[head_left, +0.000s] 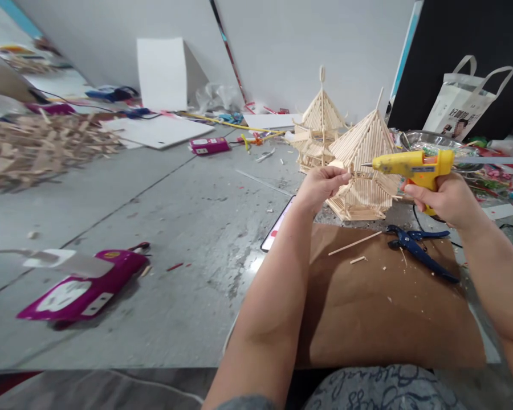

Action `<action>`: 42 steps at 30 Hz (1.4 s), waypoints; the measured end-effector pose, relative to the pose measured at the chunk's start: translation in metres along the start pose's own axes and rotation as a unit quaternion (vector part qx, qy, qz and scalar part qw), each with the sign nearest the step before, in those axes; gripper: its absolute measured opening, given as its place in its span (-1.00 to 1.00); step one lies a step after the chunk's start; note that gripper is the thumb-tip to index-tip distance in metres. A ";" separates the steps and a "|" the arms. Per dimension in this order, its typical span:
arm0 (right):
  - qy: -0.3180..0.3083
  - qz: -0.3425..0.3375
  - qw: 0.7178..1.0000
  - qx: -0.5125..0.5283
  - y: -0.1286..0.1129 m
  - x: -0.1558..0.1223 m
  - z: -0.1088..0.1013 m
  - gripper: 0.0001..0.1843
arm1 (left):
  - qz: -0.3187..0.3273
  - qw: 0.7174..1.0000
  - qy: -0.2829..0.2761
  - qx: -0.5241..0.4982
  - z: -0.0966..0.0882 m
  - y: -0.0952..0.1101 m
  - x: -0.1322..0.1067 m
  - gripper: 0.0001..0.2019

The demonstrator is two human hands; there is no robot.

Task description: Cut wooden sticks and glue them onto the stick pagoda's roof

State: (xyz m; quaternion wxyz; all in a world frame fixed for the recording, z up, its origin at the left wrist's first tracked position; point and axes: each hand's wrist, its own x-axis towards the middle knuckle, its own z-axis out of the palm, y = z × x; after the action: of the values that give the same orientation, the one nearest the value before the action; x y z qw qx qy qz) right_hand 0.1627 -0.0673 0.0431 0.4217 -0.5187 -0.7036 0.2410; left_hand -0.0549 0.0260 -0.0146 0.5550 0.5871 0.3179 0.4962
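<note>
In my right hand (451, 196) is a yellow hot glue gun (410, 163), its tip pointing left, with a pale glue stick coming out of the back. The fingers of my left hand (325, 185) are pinched just left of that tip; whatever they hold is too small to make out. Close behind both hands stands a pagoda model (361, 142) built of thin wooden sticks, with a pointed roof. A second stick pagoda (322, 114) rises behind it to the left. Blue cutting pliers (423, 250) lie below my right hand.
Brown cardboard (380, 319) covers the table before me, with a loose stick (354, 242) and scraps on it. A phone (277, 225) lies partly under my left arm. Left are a magenta power strip (98, 285) and a wood-stick pile (34, 142); a metal bowl (436, 142) stands back right.
</note>
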 end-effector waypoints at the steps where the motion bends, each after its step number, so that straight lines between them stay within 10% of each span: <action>1: 0.006 -0.002 1.000 -0.020 0.002 0.001 0.003 -0.81 | 0.000 1.000 -0.004 -0.002 0.000 0.000 0.000 -0.80; 42: 0.012 0.004 0.998 -0.055 0.003 0.004 0.018 -0.64 | -0.003 0.999 -0.041 -0.017 0.001 0.003 -0.001 -0.73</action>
State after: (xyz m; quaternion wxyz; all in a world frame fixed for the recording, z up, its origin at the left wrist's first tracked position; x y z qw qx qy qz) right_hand 0.1484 -0.0609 0.0329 0.4003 -0.5467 -0.7084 0.1976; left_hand -0.0548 0.0237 -0.0115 0.5790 0.5964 0.2879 0.4756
